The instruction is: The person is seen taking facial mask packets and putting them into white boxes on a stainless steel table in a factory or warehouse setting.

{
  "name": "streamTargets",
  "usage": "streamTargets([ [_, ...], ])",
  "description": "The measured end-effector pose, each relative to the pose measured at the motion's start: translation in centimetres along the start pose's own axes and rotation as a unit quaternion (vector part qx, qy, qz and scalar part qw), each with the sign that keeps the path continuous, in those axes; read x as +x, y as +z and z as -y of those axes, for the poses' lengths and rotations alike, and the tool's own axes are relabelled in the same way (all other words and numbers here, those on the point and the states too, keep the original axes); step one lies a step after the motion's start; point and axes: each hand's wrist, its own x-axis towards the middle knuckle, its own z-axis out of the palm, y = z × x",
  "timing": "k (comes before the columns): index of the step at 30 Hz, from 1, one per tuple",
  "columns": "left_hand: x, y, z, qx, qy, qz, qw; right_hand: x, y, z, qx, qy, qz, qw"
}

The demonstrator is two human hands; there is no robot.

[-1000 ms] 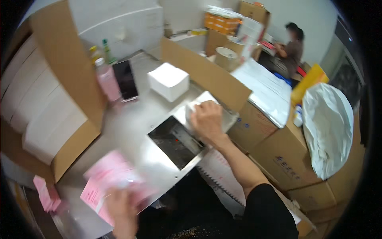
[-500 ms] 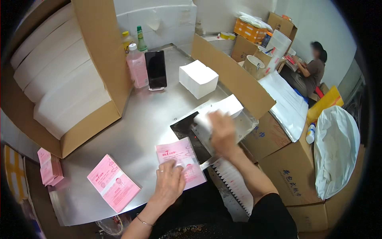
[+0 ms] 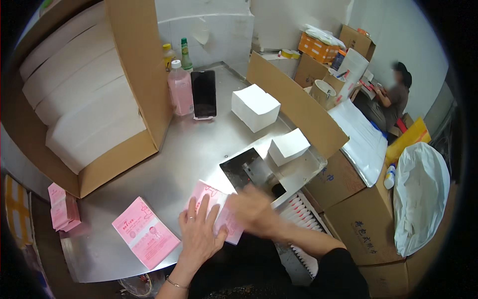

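A flat pink packet (image 3: 215,209) lies at the lower centre of the frame under both hands. A second pink packet (image 3: 145,237) lies to its left on the worktop (image 3: 199,149). A small stack of pink packets (image 3: 62,207) sits at the far left edge. A dark phone screen (image 3: 203,93) stands upright at upper centre, beside a pink bottle (image 3: 180,89). Brown cardboard boxes (image 3: 356,219) with dark printing stand at lower right.

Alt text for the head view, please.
Both hands, left hand and blurred right hand, press on a pink packet on a steel table. A second pink packet lies left; white paper stacks sit behind.
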Motion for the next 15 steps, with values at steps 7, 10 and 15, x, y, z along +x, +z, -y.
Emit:
streamTargets([
  [7,0.6,-1.0,-2.0,-0.038,-0.115,0.125,0.985,0.0,-4.1,-10.6,-0.338,0.219,-0.007,0.915],
  [10,1.2,-1.0,-1.5,0.021,-0.041,0.048,0.998,-0.4,-4.2,-11.6,-0.309,0.242,-0.006,0.92],
  [15,1.6,-1.0,-0.3,0.041,0.026,-0.036,0.998,0.1,-5.0,-10.9,-0.263,0.27,-0.007,0.926],
])
